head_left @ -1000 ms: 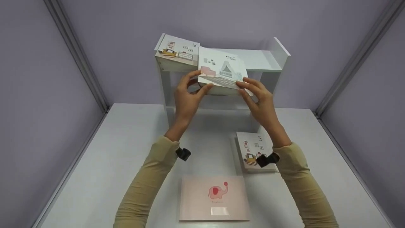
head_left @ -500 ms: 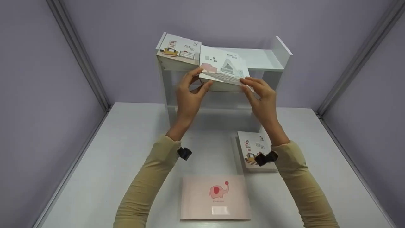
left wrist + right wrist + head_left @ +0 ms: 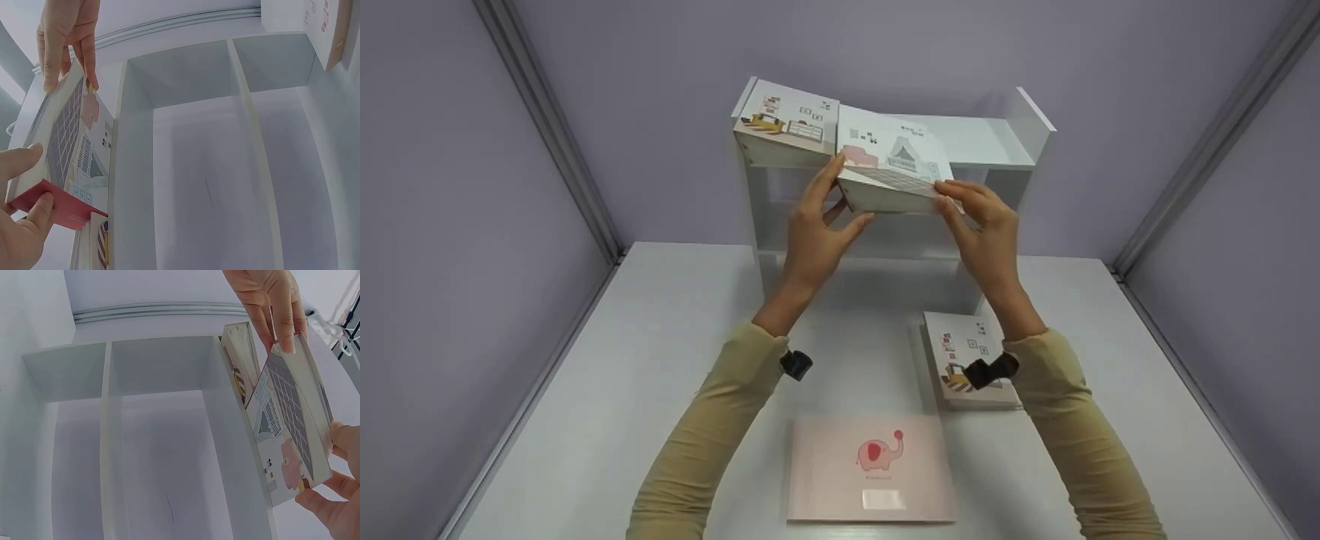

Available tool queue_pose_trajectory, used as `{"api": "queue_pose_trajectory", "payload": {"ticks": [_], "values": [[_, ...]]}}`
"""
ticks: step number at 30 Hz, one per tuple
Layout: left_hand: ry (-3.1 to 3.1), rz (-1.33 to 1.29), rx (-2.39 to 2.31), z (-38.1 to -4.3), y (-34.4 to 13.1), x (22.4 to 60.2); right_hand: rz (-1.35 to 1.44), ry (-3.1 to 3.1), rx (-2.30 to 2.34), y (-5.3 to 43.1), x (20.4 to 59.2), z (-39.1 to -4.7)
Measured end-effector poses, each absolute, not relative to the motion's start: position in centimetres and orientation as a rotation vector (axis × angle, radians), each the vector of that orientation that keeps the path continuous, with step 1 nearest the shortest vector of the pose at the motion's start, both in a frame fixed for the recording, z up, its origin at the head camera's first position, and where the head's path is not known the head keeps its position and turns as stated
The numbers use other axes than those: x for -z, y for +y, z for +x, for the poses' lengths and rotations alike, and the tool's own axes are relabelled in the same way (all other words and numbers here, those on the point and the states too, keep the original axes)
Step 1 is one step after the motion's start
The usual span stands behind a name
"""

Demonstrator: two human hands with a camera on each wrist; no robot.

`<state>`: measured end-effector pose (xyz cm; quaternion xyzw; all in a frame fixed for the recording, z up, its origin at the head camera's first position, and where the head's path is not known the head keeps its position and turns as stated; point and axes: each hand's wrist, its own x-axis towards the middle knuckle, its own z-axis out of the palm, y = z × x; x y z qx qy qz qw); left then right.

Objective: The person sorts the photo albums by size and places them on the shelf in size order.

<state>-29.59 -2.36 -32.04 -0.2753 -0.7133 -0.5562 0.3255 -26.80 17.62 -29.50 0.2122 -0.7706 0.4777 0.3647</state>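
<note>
Tent-print book (image 3: 911,150), head view: tilted at the top shelf (image 3: 984,139), beside another book (image 3: 789,112), gripped by left hand (image 3: 816,240) and right hand (image 3: 990,236). Left wrist view: left hand holds its red end (image 3: 70,212). Right wrist view: right hand grips the other.

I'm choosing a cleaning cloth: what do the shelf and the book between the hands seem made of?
Shelf: smooth white, probably laminated or painted board, judging by its flat panels and straight edges; plastic is possible.

Held book: likely paper within stiff printed card, judging by its pale page edges and flat pictured face; matt or glossy is unclear.
</note>
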Motion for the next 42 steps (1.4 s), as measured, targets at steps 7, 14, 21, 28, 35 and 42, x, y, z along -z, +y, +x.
{"api": "queue_pose_trajectory", "payload": {"ticks": [7, 14, 21, 28, 35, 42], "values": [[-1.893, -0.741, 1.404, -29.7, -2.4, 31.8, 0.555, -1.955, -1.222, 17.6, 29.3, -27.1], [-1.907, -0.744, 1.367, -30.1, -2.4, 31.8, 0.53, -1.959, -1.229, 17.4, 29.0, -27.0], [-1.904, -0.73, 1.345, -30.7, -2.5, 31.8, 0.528, -1.953, -1.216, 17.8, 30.0, -28.5], [-1.921, -0.717, 1.294, -31.2, -2.7, 31.5, 0.541, -1.981, -1.18, 18.7, 31.0, -30.5], [-1.929, -0.725, 1.221, -31.6, -2.8, 31.4, 0.537, -2.006, -1.139, 18.7, 30.8, -30.8], [-1.966, -0.703, 1.164, -31.8, -3.0, 31.3, 0.572, -2.025, -1.189, 18.6, 30.8, -30.9]]}}
